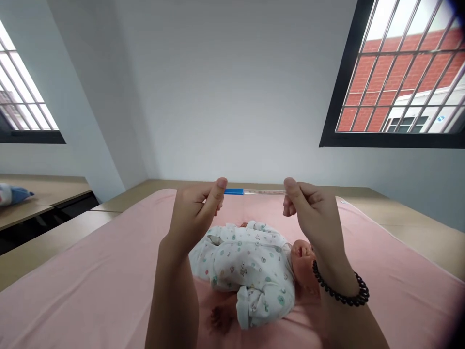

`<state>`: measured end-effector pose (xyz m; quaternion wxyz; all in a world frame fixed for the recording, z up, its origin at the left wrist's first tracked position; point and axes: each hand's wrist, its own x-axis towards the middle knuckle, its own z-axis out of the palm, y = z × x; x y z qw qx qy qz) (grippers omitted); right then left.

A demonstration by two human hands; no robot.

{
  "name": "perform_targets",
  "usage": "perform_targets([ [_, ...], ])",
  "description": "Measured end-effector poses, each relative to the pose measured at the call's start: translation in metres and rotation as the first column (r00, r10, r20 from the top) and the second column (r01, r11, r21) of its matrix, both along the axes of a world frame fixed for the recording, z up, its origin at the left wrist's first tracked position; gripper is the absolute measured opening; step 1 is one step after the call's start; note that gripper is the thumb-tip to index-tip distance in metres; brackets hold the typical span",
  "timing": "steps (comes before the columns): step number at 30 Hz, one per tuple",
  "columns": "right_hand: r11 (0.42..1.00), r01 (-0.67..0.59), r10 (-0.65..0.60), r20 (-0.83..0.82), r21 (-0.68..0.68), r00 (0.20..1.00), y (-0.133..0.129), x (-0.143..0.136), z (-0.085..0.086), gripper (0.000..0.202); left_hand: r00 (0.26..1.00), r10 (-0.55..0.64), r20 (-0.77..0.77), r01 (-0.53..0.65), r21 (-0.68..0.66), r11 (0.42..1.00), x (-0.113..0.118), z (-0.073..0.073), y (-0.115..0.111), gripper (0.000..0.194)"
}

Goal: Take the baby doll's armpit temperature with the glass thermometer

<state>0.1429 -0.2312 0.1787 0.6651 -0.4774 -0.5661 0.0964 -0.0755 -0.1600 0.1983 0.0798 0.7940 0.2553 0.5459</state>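
Observation:
A slim thermometer (264,192) with a blue end and a clear, finely marked stem is stretched level between my two hands. My left hand (198,206) pinches the blue end between thumb and fingers. At the clear end, my right hand (312,206) closes thumb and fingers on the tip, which they cover. A dark bead bracelet circles my right wrist. Below and beyond my hands, a baby doll (250,261) in a white patterned outfit lies on its back, head to the right. My right wrist hides part of its head, and my left forearm overlaps its legs.
A pink sheet (90,286) covers the table under the doll. Bare wooden tabletop (410,213) shows along its edges. Another table (47,186) stands at the left with a blue and white object (16,194) on it. A wall and barred windows rise behind.

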Motion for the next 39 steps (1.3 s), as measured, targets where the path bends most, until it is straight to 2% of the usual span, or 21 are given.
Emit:
perform_targets([
  [3, 1.000, -0.006, 0.006, -0.002, -0.004, 1.000, -0.001, -0.001, 0.001, 0.057, 1.000, -0.018, 0.007, 0.019, -0.059, 0.998, 0.001, 0.001, -0.002, 0.061],
  [8, 0.991, -0.070, 0.076, -0.046, 0.117, 0.996, 0.008, -0.001, -0.001, 0.019, 0.999, -0.032, 0.032, 0.034, -0.067, 0.997, 0.004, -0.001, 0.006, 0.024],
  [10, 0.985, -0.077, 0.090, -0.079, 0.154, 0.993, 0.012, -0.001, -0.002, 0.018, 0.998, -0.013, 0.060, 0.016, -0.050, 0.999, 0.006, -0.003, 0.011, 0.019],
  [13, 0.985, -0.083, 0.098, -0.096, 0.150, 0.990, 0.012, -0.002, -0.003, 0.018, 0.994, -0.002, 0.112, 0.006, -0.037, 0.999, 0.007, -0.004, 0.013, 0.018],
  [15, 0.992, -0.079, 0.088, -0.082, 0.102, 0.993, 0.009, -0.002, -0.003, 0.021, 0.995, 0.004, 0.103, -0.001, -0.037, 0.999, 0.007, -0.003, 0.012, 0.020],
  [18, 0.999, -0.048, 0.048, -0.051, 0.013, 0.998, 0.003, -0.001, -0.002, 0.043, 0.999, 0.027, 0.032, -0.025, -0.044, 0.999, 0.005, -0.001, 0.006, 0.046],
  [20, 0.999, -0.045, 0.045, -0.045, -0.011, 0.998, 0.001, 0.000, -0.002, 0.051, 0.999, 0.040, 0.008, -0.040, -0.051, 0.998, 0.004, 0.000, 0.004, 0.056],
  [22, 0.998, -0.068, 0.068, -0.039, -0.003, 0.997, 0.002, 0.001, -0.002, 0.045, 0.999, 0.032, 0.020, -0.031, -0.060, 0.998, 0.004, -0.001, 0.003, 0.051],
  [26, 0.993, -0.097, 0.099, -0.032, 0.069, 0.995, 0.007, 0.002, -0.002, 0.020, 0.996, -0.019, 0.085, 0.025, -0.067, 0.997, 0.007, -0.004, 0.007, 0.015],
  [31, 0.992, -0.088, 0.086, 0.022, 0.087, 0.996, 0.007, 0.002, -0.002, 0.015, 0.995, 0.000, 0.104, 0.007, -0.068, 0.998, 0.005, -0.004, 0.010, 0.010],
  [36, 0.992, -0.123, 0.123, -0.005, 0.035, 0.992, 0.005, 0.002, -0.002, 0.024, 1.000, 0.028, 0.003, -0.028, -0.093, 0.995, 0.000, -0.003, 0.009, 0.021],
  [39, 0.988, -0.133, 0.135, -0.013, 0.079, 0.991, 0.010, 0.007, 0.000, 0.025, 0.998, 0.024, 0.050, -0.021, -0.065, 0.998, 0.002, -0.004, 0.009, 0.022],
])
